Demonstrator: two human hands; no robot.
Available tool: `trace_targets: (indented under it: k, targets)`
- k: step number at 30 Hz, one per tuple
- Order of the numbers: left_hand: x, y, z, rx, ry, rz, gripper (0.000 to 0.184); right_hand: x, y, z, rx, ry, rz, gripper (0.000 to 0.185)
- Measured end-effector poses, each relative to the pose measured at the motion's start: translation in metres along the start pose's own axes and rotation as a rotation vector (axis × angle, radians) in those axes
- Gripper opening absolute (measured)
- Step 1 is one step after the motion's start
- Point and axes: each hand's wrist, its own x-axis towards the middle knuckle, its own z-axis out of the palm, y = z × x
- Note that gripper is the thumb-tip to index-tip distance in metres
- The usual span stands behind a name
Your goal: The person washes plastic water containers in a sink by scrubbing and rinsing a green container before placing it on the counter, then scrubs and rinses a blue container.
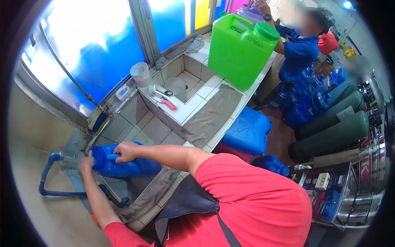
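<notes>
A blue water container (138, 166) lies on its side in the tiled sink at the lower left, its wide blue cap (98, 158) facing left. My left hand (85, 162) is at the cap's outer edge, fingers curled against it. Closed around the container's handle, just right of the cap, is my right hand (126, 151). Part of the container is hidden under my right forearm. Beside the sink, a white brush (158, 93), black scissors (166, 93) and a pink-handled tool (168, 105) lie on the tiled ledge.
A green container (242, 53) stands on the tiled counter (203, 88) near a grey cloth (216, 109). Blue pipe (45, 177) runs along the left wall. Another person (302, 51) stands at the upper right. A blue container (247, 131) and green cylinders (341, 127) stand right of the counter.
</notes>
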Motion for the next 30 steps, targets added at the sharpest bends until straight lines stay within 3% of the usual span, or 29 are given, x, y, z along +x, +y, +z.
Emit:
trace_targets:
  k: [2,4,6,7,9,13,15,16,18,20,22,24,29,30]
  targets:
    - [0.004,-0.011,-0.008,-0.014,-0.054,0.029,0.071,0.001,0.000,-0.006,0.011,-0.018,0.013,0.042]
    - [-0.029,0.007,-0.038,0.190,-0.096,0.043,0.064,0.001,0.002,-0.008,0.016,-0.050,0.019,0.043]
    - [-0.064,0.014,-0.043,-0.007,0.279,0.339,0.067,0.002,0.004,-0.004,0.020,-0.020,-0.030,0.041]
    - [-0.050,0.010,-0.031,-0.008,0.276,0.322,0.067,0.002,0.002,-0.006,0.025,-0.034,-0.038,0.041]
    - [-0.022,0.009,-0.006,-0.479,-0.016,0.634,0.071,0.000,-0.002,-0.012,0.044,-0.070,-0.001,0.040]
    - [-0.037,0.009,-0.011,-0.494,0.029,0.415,0.069,-0.003,-0.007,-0.009,-0.006,-0.052,-0.022,0.035]
    - [-0.065,0.022,-0.038,-0.507,-0.214,-0.235,0.070,-0.003,-0.009,-0.006,-0.002,-0.026,-0.006,0.034]
    - [-0.058,0.018,-0.033,-0.511,-0.218,-0.256,0.070,-0.005,-0.009,-0.006,0.005,-0.045,-0.014,0.034]
    - [-0.043,0.002,-0.020,0.004,0.104,-0.093,0.073,-0.005,-0.008,-0.006,0.005,0.035,-0.046,0.034]
    - [-0.077,0.032,-0.062,-0.042,0.013,-0.063,0.081,-0.002,-0.007,-0.003,0.042,-0.003,-0.067,0.035]
    - [-0.032,0.009,-0.006,-0.343,0.313,0.412,0.094,-0.003,-0.010,-0.006,0.022,-0.006,-0.019,0.035]
    - [-0.030,0.022,0.007,-0.333,0.053,0.220,0.101,-0.002,-0.010,-0.010,0.027,-0.038,-0.050,0.036]
    - [-0.041,0.034,-0.015,-0.442,-0.095,0.065,0.105,-0.002,0.000,0.000,-0.007,0.066,-0.065,0.040]
    - [-0.046,0.040,-0.015,-0.428,0.045,-0.055,0.107,-0.002,-0.001,0.000,0.017,0.086,-0.060,0.041]
